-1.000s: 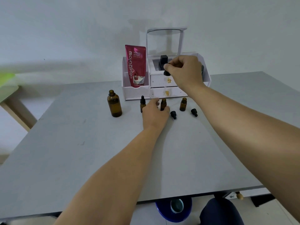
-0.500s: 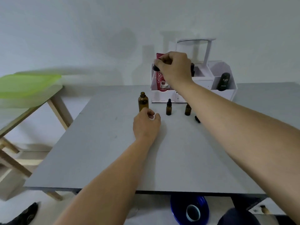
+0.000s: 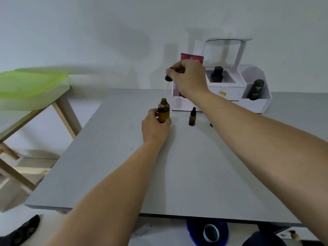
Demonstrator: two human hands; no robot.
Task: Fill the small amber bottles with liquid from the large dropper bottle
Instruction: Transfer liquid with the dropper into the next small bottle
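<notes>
The left hand point(image 3: 154, 126) curls around the large open-necked amber glass bottle point(image 3: 163, 113), which stands upright on the grey table point(image 3: 186, 174) near its far edge, toward the left corner. Above it, the right hand point(image 3: 189, 78) pinches the black rubber dropper cap point(image 3: 168, 78), its clear pipette hanging over the bottle's mouth. One small capped amber bottle point(image 3: 192, 118) stands just to the right, before a white plastic organiser point(image 3: 234, 91).

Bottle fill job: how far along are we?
Done: the large bottle stands uncapped; one small bottle is capped, fill level unreadable. In hand: left hand grips the large bottle, right hand holds the dropper above its mouth. Left: loose black cap by the right forearm suggests another bottle open, unseen.
</notes>
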